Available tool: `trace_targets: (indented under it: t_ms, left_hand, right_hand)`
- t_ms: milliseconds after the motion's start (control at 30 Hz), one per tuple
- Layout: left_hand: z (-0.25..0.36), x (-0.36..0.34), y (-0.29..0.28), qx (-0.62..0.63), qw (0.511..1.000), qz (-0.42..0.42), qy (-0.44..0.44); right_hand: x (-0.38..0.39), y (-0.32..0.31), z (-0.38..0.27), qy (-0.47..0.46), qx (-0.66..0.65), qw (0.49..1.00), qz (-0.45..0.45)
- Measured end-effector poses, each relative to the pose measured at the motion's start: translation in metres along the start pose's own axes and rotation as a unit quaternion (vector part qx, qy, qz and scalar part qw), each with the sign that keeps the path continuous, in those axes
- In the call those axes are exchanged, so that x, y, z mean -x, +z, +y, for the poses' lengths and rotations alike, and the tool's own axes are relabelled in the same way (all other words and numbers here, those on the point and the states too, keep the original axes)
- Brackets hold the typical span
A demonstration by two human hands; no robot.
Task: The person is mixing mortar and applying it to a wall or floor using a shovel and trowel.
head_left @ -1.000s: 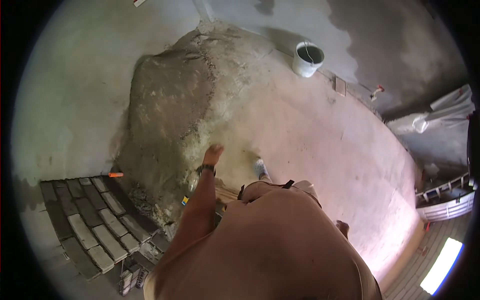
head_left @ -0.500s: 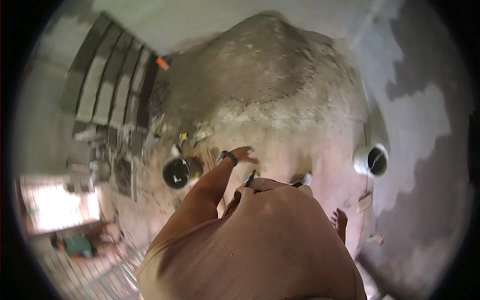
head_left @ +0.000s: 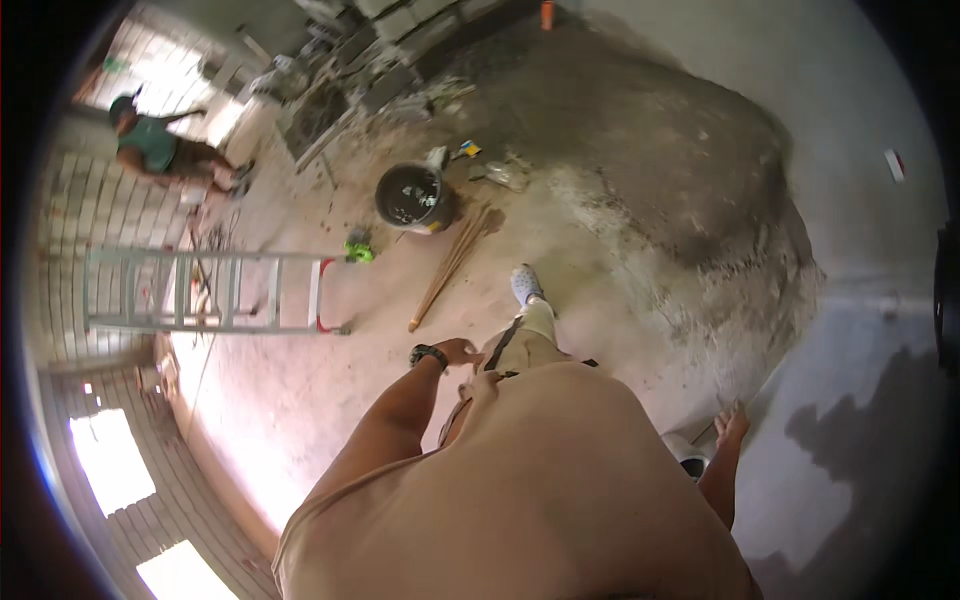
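Observation:
My left hand [head_left: 460, 352], with a dark watch on the wrist, hangs beside my left thigh. Its fingers look loosely stretched, and nothing shows in them. On the other side my right hand [head_left: 732, 425] is out from my body with fingers apart and empty. A white bucket [head_left: 676, 446] stands partly hidden behind my right forearm. Ahead and to the left is a black bucket [head_left: 432, 215] of dark liquid, apart from both hands. Thin brown sticks [head_left: 450, 270] lie on the floor between that bucket and my left hand.
A big heap of sand or mortar mix [head_left: 690, 150] spreads ahead to the right. On the left a metal ladder [head_left: 230, 328] stands near a bright green item [head_left: 358, 250]. Blocks and rubble [head_left: 385, 85] lie at the back. Another person [head_left: 160, 150] stands far left.
My view has swung to the left, so the ladder and the person show more fully. My left hand has drawn back toward my thigh. One foot is now forward.

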State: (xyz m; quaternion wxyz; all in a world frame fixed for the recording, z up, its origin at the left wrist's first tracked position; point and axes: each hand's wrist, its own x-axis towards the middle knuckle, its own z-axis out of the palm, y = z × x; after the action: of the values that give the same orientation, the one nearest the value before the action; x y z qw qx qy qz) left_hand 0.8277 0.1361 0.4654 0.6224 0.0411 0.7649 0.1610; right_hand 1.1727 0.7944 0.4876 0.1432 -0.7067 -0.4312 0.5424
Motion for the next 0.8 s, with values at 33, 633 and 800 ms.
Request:
trace_targets:
  t_ms: [33,633,800]
  left_hand:
    - [0.006,-0.009,-0.01,0.03,0.999,0.003,-0.017]
    - [-0.081,-0.026,-0.213,0.383,0.804,0.453,0.046]
    - [-0.205,-0.004,-0.031,0.254,0.905,0.337,-0.043]
  right_hand:
    - [0.02,0.041,-0.036,-0.014,0.015,1.0,0.005]
    - [0.142,0.433,-0.165,-0.099,0.479,0.826,-0.281]
    - [0.072,0.547,-0.196,-0.057,0.465,0.848,-0.248]
